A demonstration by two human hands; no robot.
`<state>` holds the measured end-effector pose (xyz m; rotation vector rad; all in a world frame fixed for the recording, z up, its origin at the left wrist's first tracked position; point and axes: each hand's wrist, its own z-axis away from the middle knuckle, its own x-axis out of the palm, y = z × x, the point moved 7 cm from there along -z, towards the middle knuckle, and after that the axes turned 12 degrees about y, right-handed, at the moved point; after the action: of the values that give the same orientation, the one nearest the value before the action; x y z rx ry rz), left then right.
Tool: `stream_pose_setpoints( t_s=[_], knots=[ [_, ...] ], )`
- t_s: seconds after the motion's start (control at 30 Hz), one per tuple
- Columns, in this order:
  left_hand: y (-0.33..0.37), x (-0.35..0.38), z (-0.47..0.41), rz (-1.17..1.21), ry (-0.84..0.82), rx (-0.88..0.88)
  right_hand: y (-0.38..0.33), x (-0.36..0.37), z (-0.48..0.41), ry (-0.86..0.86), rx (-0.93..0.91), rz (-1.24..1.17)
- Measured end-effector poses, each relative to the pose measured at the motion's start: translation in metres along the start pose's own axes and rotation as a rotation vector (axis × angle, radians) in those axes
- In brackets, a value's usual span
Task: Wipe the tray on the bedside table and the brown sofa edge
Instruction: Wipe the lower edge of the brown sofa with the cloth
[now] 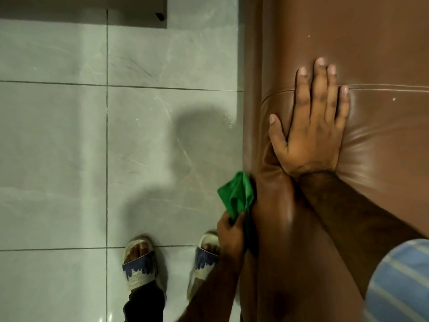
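A brown leather sofa [371, 43] fills the right side of the head view, its rounded edge [267, 182] running top to bottom beside the floor. My left hand [232, 233] grips a crumpled green cloth [236, 194] and presses it against the sofa's outer edge, low down. My right hand [313, 126] lies flat on the cushion top, fingers spread, palm down across a seam. No tray or bedside table shows in this view.
Grey marble floor tiles [116, 159] cover the left side. My two feet in sandals [141, 263] stand close to the sofa edge. A dark piece of furniture with a leg [160, 16] sits at the top left.
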<state>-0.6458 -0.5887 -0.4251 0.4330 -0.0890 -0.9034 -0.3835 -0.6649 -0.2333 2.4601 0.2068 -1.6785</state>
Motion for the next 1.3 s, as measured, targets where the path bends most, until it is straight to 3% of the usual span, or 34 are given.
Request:
stream_pose_setpoints(
  t_s=[0.07, 0.2, 0.37, 0.5, 0.6, 0.7, 0.83, 0.9, 0.97, 1.07, 1.13, 1.2, 1.3],
  knots=[
    [-0.015, -0.018, -0.003, -0.123, 0.052, -0.048, -0.001, 0.001, 0.000, -0.003, -0.004, 0.000],
    [0.027, 0.008, -0.043, -0.402, 0.083, 0.042, 0.000, 0.001, 0.000, -0.003, -0.004, 0.003],
    [0.071, 0.049, -0.047, -0.031, 0.059, 0.117, -0.001, 0.002, 0.000, -0.017, 0.003, 0.006],
    [0.006, 0.007, -0.001, 0.136, -0.025, -0.048, -0.002, 0.000, 0.000, -0.015, 0.005, -0.002],
    [-0.032, -0.027, 0.004, -0.065, -0.010, -0.099, -0.001, 0.001, -0.001, -0.021, 0.011, 0.002],
    [-0.024, -0.014, -0.041, -0.275, 0.001, -0.067, -0.001, 0.001, 0.000, -0.019, 0.008, 0.003],
    [0.117, 0.069, -0.099, -0.088, -0.002, 0.160, 0.000, 0.002, 0.001, -0.004, 0.003, 0.001],
    [0.190, 0.109, -0.100, 0.051, -0.100, 0.226, 0.000, 0.003, 0.001, -0.005, 0.005, 0.003],
    [0.209, 0.128, -0.091, 0.150, -0.196, 0.210, 0.000, 0.002, 0.000, -0.019, 0.009, 0.003],
    [0.160, 0.111, -0.069, 0.275, -0.258, 0.067, 0.000, 0.001, 0.000, -0.023, 0.014, 0.005],
    [0.119, 0.082, -0.063, 0.176, -0.199, 0.039, 0.000, 0.002, 0.001, -0.028, 0.015, 0.011],
    [0.097, 0.058, -0.073, -0.099, -0.072, 0.114, 0.000, 0.003, 0.001, -0.034, 0.011, 0.016],
    [0.096, 0.059, -0.108, -0.367, -0.015, 0.151, 0.001, 0.004, 0.000, -0.036, 0.010, 0.023]
  ],
)
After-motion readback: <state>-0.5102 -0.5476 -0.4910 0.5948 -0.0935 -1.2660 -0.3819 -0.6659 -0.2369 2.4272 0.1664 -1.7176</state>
